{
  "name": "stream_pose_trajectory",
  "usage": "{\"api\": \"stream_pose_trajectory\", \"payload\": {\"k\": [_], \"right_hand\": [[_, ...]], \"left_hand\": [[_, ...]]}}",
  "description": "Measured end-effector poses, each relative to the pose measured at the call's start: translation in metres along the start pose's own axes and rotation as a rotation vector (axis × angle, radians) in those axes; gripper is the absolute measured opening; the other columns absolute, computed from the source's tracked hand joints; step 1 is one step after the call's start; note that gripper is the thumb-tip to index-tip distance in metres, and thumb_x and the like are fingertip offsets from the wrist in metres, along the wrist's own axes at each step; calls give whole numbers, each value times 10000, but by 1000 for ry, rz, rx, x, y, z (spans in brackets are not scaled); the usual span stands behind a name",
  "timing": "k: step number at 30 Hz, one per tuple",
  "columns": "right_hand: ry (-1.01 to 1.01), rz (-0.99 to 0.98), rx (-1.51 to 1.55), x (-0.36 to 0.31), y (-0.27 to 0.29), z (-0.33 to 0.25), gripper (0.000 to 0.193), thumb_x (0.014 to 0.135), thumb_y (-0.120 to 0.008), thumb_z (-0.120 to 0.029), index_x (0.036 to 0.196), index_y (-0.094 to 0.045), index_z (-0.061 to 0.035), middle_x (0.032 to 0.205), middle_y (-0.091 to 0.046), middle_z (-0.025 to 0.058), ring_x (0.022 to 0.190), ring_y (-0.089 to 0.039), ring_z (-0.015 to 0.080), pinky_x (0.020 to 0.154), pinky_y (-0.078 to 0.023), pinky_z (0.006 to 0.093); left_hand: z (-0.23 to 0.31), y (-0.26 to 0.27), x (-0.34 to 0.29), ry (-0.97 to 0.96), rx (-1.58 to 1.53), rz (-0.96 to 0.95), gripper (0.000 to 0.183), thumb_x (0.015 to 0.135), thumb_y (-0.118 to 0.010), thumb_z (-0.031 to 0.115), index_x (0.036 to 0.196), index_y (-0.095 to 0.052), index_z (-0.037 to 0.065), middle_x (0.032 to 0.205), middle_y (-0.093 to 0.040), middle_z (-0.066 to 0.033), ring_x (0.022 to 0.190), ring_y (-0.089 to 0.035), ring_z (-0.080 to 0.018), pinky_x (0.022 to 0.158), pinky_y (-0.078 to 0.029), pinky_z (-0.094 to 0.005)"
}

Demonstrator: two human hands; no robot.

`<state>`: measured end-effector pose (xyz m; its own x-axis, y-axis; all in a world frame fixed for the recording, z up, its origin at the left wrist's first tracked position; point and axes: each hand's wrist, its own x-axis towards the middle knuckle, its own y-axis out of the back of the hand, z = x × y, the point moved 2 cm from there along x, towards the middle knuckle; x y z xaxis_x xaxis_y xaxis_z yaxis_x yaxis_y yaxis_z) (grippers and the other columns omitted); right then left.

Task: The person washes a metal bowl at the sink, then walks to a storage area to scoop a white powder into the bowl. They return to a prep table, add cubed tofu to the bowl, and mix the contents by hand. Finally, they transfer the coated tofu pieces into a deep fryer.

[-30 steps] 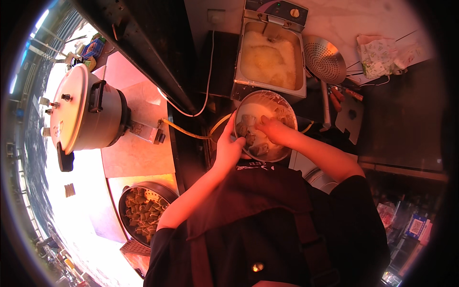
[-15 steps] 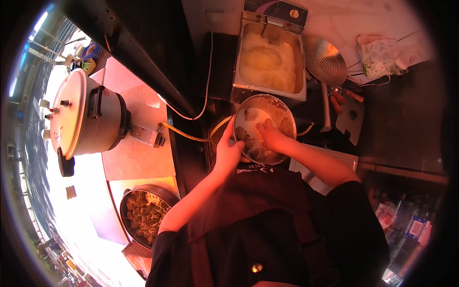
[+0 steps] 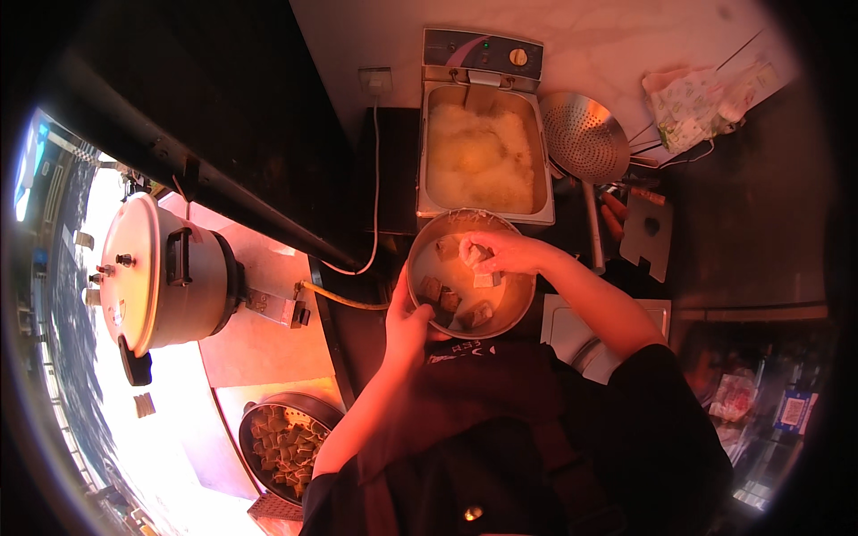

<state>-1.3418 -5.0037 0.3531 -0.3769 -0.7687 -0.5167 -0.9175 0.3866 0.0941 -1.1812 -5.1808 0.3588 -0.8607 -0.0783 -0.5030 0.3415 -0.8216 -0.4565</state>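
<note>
A round metal bowl (image 3: 518,299) sits tilted slightly toward me at the front edge of a fryer (image 3: 546,205). Pale powder or batter coats its inside, and several greyish food chunks (image 3: 478,314) lie in it. My left hand (image 3: 408,329) grips the bowl's left rim, thumb toward the inside. Over the far right side of the bowl, my right hand (image 3: 505,253) has its fingers closed around a pale-coated food chunk (image 3: 474,252); another piece lies just below the fingertips. Foaming yellowish oil (image 3: 483,156) fills the fryer beyond the bowl.
A perforated metal skimmer (image 3: 585,138) leans right of the fryer, near red-handled tools (image 3: 613,219). Far left stands a large pressure cooker (image 3: 192,286). A pan of browned chunks (image 3: 286,447) is at lower left. A white cable (image 3: 376,179) hangs from a wall socket.
My view has shifted, so most things appear lower. My right hand has risen from the bowl's middle toward its far right side, fingers gathered around a chunk. My left hand keeps its grip.
</note>
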Motion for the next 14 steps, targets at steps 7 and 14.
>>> {"api": "stream_pose_trajectory", "payload": {"k": [7, 14], "right_hand": [[253, 570, -802, 72, 171, -39, 326, 756, -626, 32, 1049, -601, -107, 1057, -575, 128, 990, -589, 325, 836, -493, 410], [169, 535, -1025, 158, 268, 29, 432, 729, -653, 32, 1120, -657, -151, 1178, -547, 147, 986, -607, 361, 858, -496, 426]], "left_hand": [[2, 0, 2, -17, 19, 8, 873, 750, -404, -136, 1540, -255, 203, 1387, -476, -144, 1091, -628, -267, 643, -646, -331], [-2, 6, 2, 62, -26, -1, 880, 778, -459, -119, 1557, -211, 206, 1409, -462, -152, 1204, -556, -313, 659, -639, -347]]}}
